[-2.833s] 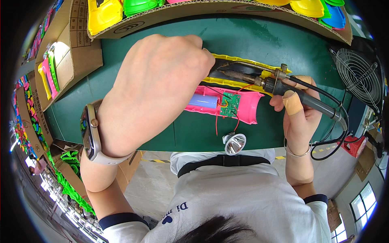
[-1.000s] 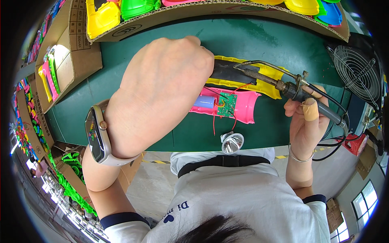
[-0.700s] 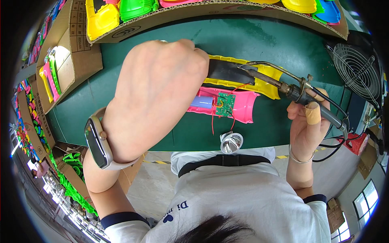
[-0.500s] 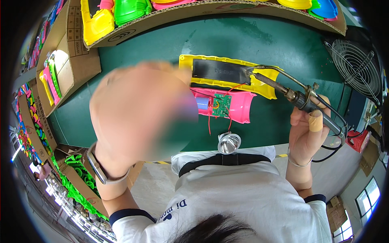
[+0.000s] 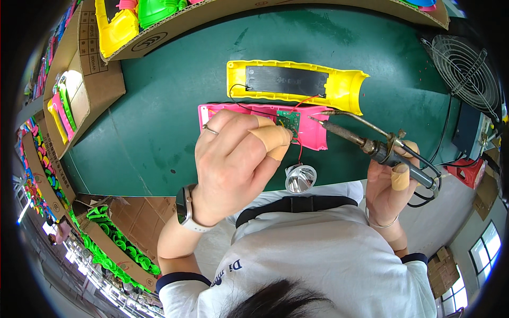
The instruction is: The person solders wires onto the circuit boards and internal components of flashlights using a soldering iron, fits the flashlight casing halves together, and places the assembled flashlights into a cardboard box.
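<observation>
Green counter, smooth and faintly smeared, spread across most of the view. Along the far edge, brown cardboard box with yellow and green plastic parts inside. At far right, dark fan behind a round wire guard.

Mid-counter, yellow plastic shell: long, shallow, hollow side up, ribbed along the rims, flared at the right end. Just nearer, pink plastic shell of like shape, also hollow side up on the counter, partly hidden behind left grip. There, fingers bunched narrow, wrapped in places with tan tape, tips down at the pink shell; cannot see between them, so cannot tell holding from merely touching. Farther right, right grip, wrapped around the grey handle of tilted soldering iron. Barrel dark and worn, thin metal tube clamped alongside, pointed tip over the pink shell's flared end; contact impossible to tell.

Inside the yellow shell, flat black panel. Near the counter's close edge, shiny bowl-shaped reflector. In the pink shell, green circuit board, partly covered by the left fingertips. Thinnest of all: red reflector wire, red panel wire, and black wire, looping from the panel's left end.
</observation>
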A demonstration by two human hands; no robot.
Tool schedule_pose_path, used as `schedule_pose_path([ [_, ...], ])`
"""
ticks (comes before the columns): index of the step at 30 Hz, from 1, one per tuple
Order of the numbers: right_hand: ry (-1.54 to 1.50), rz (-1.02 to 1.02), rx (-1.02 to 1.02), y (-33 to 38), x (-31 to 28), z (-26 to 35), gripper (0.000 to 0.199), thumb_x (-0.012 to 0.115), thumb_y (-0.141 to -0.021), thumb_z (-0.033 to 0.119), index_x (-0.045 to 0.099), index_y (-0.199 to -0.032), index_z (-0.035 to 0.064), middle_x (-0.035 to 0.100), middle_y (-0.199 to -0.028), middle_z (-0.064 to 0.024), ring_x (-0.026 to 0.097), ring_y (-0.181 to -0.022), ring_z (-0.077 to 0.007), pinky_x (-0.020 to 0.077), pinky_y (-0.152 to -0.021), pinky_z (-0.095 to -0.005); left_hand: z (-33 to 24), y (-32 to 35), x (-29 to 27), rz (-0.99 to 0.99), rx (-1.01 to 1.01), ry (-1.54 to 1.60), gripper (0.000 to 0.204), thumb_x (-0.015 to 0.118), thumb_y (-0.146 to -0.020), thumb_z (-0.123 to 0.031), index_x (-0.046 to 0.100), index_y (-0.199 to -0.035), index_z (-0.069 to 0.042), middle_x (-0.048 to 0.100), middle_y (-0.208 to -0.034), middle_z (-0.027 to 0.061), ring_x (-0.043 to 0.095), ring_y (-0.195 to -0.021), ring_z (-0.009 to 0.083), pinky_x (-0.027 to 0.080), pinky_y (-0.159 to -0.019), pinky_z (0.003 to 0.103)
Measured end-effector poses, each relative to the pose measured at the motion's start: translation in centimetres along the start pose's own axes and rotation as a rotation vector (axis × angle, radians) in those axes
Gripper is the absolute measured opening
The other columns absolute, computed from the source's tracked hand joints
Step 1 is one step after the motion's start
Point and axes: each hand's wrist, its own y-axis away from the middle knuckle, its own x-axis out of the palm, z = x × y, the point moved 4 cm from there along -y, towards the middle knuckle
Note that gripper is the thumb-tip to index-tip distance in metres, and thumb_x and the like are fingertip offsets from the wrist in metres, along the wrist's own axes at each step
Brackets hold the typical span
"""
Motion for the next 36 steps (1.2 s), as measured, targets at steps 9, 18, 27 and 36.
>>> schedule_pose_path([
  [9,-0.049,0.018,0.113,1.6,0.1,-1.4,0.033,0.061,-0.079,0.020,0.045,-0.099,-0.0005,0.055,-0.077,-0.0114,0.058,-0.056,-0.0176,0.0459,-0.047,-0.0233,-0.9,-0.8,-0.4,0.135,-0.160,-0.157,0.025,0.066,-0.057,0.001,0.053,-0.077,-0.006,0.044,-0.084,0.0110,0.045,-0.074,0.0280,0.040,-0.063,0.035],
  [18,0.010,0.067,0.142,1.5,0.6,-1.5,0.028,0.059,-0.079,0.014,0.044,-0.098,-0.0022,0.057,-0.076,-0.0130,0.061,-0.061,-0.0176,0.0489,-0.052,-0.0228,-1.0,-0.9,-0.6,0.151,-0.170,-0.161,0.024,0.065,-0.056,0.002,0.051,-0.075,-0.005,0.044,-0.083,0.0110,0.045,-0.072,0.0284,0.041,-0.063,0.035],
  [27,0.050,0.090,0.161,1.4,1.0,-1.3,0.027,0.059,-0.079,0.011,0.043,-0.097,-0.0028,0.059,-0.076,-0.0132,0.062,-0.063,-0.0174,0.0497,-0.054,-0.0228,-1.1,-1.0,-0.4,0.145,-0.173,-0.174,0.023,0.063,-0.055,0.003,0.051,-0.073,-0.005,0.043,-0.080,0.0103,0.045,-0.071,0.0280,0.041,-0.061,0.035],
  [36,0.009,0.097,0.124,1.3,0.4,-1.7,0.028,0.058,-0.081,0.015,0.042,-0.097,-0.0019,0.058,-0.076,-0.0139,0.060,-0.061,-0.0170,0.0486,-0.052,-0.0234,-1.1,-1.3,-0.3,0.144,-0.167,-0.188,0.022,0.061,-0.055,0.004,0.051,-0.073,-0.004,0.043,-0.078,0.0107,0.045,-0.069,0.0280,0.041,-0.060,0.035],
])
